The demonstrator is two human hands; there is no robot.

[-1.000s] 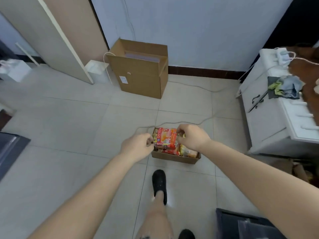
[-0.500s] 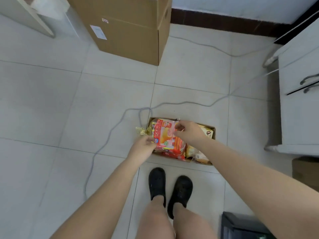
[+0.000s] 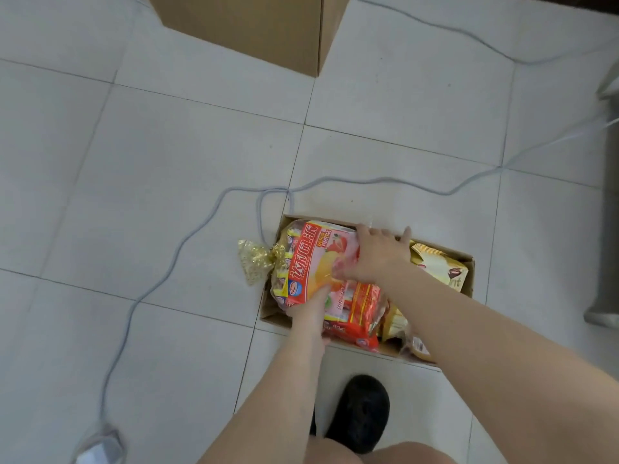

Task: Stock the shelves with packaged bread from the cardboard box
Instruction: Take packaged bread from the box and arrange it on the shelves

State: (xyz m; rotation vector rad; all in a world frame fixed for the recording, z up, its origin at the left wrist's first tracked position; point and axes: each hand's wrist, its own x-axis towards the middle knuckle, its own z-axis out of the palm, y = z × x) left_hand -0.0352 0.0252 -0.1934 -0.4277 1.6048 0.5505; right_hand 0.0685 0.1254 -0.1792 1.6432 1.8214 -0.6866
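Observation:
A shallow cardboard box (image 3: 467,272) sits on the tiled floor in front of my feet, filled with several packaged breads. On top lies a red and pink bread bag (image 3: 310,259) whose end is tied with a gold ribbon that sticks out over the box's left side. My left hand (image 3: 310,313) grips the near edge of this bag with its fingers tucked under. My right hand (image 3: 373,254) lies on the bag's right end, fingers wrapped over it. A cream and brown pack (image 3: 438,267) fills the right of the box.
A large brown carton (image 3: 268,25) stands on the floor at the top. A grey cable (image 3: 187,236) loops across the tiles just behind and left of the small box. My black shoe (image 3: 360,413) is just in front of it. White furniture edges the right side.
The camera has dropped closer to the box. Both hands have shifted along the red bread bag, the left sliding under its near edge and the right pressing over its right end.

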